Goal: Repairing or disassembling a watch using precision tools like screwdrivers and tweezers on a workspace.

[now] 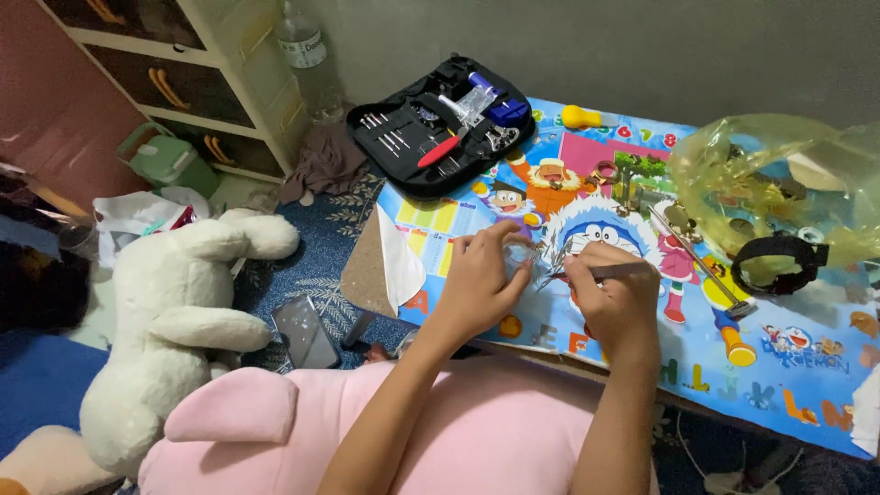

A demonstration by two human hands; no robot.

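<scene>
Fingers of the left hand (481,280) curl around a small clear round piece (521,252), pinching it just above the cartoon-printed tabletop (788,367), near its front edge. From the head camera, the right hand (612,298) sits just beside it, fingers closed on a thin metal tool (596,272). That tool's long axis runs roughly along the front edge, its tip pointing left at the pinched piece, almost touching. Both hands are equally close. A black tool case (431,137) lies open at the back left corner; a yellow-handled hammer (710,284) lies right of the hands.
</scene>
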